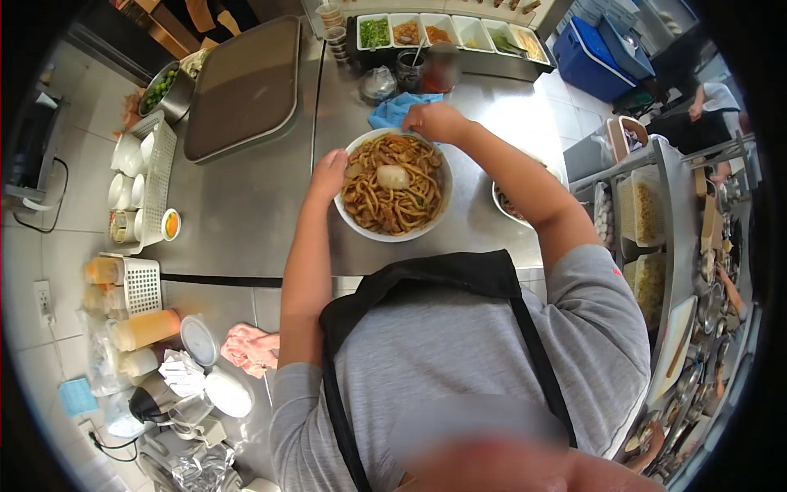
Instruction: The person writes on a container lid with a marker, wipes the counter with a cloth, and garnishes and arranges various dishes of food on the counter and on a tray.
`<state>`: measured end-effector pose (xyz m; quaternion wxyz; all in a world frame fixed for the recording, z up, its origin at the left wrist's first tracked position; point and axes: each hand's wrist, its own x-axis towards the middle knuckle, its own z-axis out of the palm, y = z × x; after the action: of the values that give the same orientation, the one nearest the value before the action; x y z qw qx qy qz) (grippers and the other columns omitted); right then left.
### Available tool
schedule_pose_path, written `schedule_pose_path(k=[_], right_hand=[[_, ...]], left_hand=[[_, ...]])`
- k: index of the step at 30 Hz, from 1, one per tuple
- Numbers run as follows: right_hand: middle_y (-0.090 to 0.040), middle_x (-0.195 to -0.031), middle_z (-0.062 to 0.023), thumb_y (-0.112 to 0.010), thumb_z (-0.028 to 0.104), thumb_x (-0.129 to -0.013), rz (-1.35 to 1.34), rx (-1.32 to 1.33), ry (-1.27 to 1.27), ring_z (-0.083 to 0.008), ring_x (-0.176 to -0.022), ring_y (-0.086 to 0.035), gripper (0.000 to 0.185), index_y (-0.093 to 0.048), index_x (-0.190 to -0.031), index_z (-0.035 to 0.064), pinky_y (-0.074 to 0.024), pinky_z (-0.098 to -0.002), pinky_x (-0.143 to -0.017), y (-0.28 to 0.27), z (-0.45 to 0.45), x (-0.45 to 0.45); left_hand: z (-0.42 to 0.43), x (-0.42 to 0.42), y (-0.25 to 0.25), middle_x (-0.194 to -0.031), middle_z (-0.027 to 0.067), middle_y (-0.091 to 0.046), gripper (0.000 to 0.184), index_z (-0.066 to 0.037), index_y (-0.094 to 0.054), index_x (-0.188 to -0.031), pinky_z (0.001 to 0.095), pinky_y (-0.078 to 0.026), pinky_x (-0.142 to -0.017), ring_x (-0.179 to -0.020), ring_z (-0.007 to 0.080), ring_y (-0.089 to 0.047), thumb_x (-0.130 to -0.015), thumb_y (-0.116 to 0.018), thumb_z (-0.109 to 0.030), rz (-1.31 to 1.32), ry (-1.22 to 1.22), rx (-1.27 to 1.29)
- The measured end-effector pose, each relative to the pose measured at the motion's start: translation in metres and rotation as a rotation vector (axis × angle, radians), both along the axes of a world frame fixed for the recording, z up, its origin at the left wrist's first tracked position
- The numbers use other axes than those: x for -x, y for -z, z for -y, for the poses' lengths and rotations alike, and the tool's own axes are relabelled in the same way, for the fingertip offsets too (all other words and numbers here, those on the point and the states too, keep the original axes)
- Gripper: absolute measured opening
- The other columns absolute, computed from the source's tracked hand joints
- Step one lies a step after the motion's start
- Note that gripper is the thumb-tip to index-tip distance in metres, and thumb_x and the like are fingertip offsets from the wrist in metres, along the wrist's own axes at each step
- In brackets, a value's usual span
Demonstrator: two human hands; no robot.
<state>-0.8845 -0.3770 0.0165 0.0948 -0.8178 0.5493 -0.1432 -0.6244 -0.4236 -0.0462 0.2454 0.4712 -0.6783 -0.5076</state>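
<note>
A white bowl (393, 238) sits on the steel counter, filled with brown sauced noodles (385, 205) and topped with a pale, roundish piece (393, 176). My left hand (329, 174) grips the bowl's left rim, its fingers partly hidden on the outer side. At the far rim, my right hand (438, 123) is closed, with its fingertips pinched on a blue cloth (398, 109) that lies bunched just behind the bowl. Part of the cloth is hidden by that hand. Under my right forearm, a second bowl (498, 195) with food in it is partly covered.
Behind the cloth stand a clear wrapped container (378, 84), a dark jar (409, 72) and a row of topping trays (455, 34). A brown tray (246, 90) lies left, beside a white basket of bowls (157, 184). Rightward are shelves (676, 221) and another person (709, 111).
</note>
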Motion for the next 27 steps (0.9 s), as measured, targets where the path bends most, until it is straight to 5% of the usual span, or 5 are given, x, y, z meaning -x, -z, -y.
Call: schedule_pose_path(k=[7,14,18,24,27], right_hand=[[-0.051,-0.08,-0.0047,-0.048,0.008,-0.069,-0.213,0.013,-0.086,-0.0228,-0.078,-0.055,0.022,-0.059,-0.084,0.0191,-0.0455,-0.0337,-0.064,-0.001,-0.033,0.013],[-0.055,-0.079,-0.0082,-0.051,0.005,-0.067,0.238,-0.096,0.179,-0.0252,-0.072,-0.055,0.02,-0.061,-0.082,0.0144,-0.0454,-0.0338,-0.065,0.001,-0.055,0.024],[-0.055,-0.077,-0.0085,-0.048,0.007,-0.07,0.07,0.002,0.215,-0.0268,-0.073,-0.055,0.019,-0.06,-0.084,0.0141,-0.0452,-0.0352,-0.064,0.011,-0.058,0.009],[-0.056,-0.077,-0.0088,-0.047,0.005,-0.071,-0.033,0.004,0.214,-0.0265,-0.073,-0.056,0.02,-0.06,-0.084,0.0122,-0.0456,-0.0347,-0.064,0.009,-0.081,0.003],[-0.058,-0.077,-0.0099,-0.05,0.004,-0.07,0.503,-0.143,0.4,-0.0266,-0.071,-0.056,0.017,-0.061,-0.082,0.0086,-0.0459,-0.0334,-0.065,-0.003,-0.08,0.016]], left_hand=[[-0.001,-0.002,0.005,-0.094,0.0117,-0.057,0.036,0.002,-0.052,-0.101,0.0281,-0.039,-0.078,-0.088,0.0186,-0.053,-0.083,-0.042,-0.027,-0.002,-0.06,0.027],[0.0,-0.001,0.011,-0.09,0.0148,-0.059,0.036,0.001,-0.054,-0.097,0.0302,-0.04,-0.076,-0.086,0.0232,-0.056,-0.082,-0.042,-0.03,-0.02,-0.101,0.054],[-0.002,-0.001,0.003,-0.094,0.01,-0.057,0.035,0.002,-0.052,-0.101,0.0274,-0.039,-0.078,-0.088,0.0159,-0.052,-0.083,-0.042,-0.026,-0.002,-0.064,-0.015],[0.001,-0.001,0.015,-0.091,0.019,-0.057,0.037,0.0,-0.055,-0.095,0.0336,-0.04,-0.076,-0.088,0.0315,-0.053,-0.081,-0.039,-0.03,0.027,-0.091,0.17],[0.002,-0.001,0.014,-0.091,0.0186,-0.057,0.037,0.0,-0.055,-0.095,0.0337,-0.04,-0.076,-0.088,0.031,-0.053,-0.081,-0.039,-0.03,0.019,-0.081,0.153]])
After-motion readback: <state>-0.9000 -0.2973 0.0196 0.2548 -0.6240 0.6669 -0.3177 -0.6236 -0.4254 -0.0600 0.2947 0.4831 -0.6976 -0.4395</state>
